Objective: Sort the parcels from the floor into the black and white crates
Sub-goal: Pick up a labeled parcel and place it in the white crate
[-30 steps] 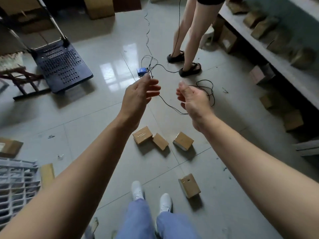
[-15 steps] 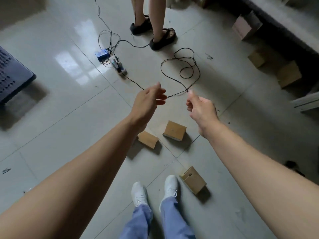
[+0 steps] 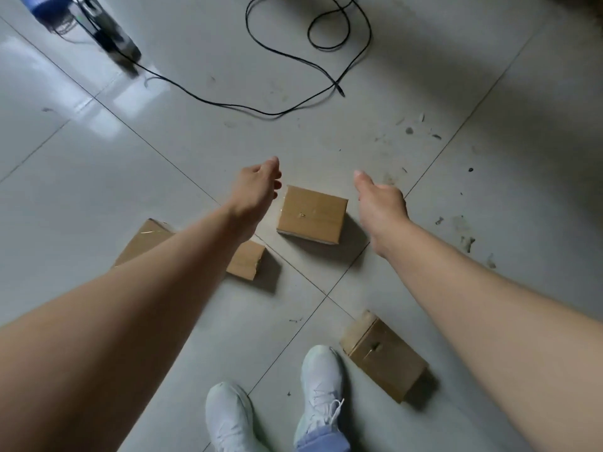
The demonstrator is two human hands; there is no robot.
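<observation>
Several brown cardboard parcels lie on the grey tiled floor. A middle parcel [image 3: 311,214] sits between my two hands. My left hand [image 3: 256,187] hovers just left of it, fingers loosely curled, holding nothing. On the parcel's other side, my right hand [image 3: 380,200] is empty too, thumb pointing forward. My left forearm partly covers a small parcel [image 3: 245,260] and a flat taped parcel [image 3: 145,238]. A fourth parcel [image 3: 383,353] lies by my right shoe. No crate is in view.
A black cable [image 3: 293,66] loops across the floor ahead of the parcels, running to a blue device [image 3: 45,8] at the top left. My white shoes [image 3: 321,376] stand at the bottom middle. Dirt specks mark the tiles to the right.
My view has tipped down and closer to the floor. Both hands have lowered to either side of the middle parcel. The other person's legs and the shelves have left the view.
</observation>
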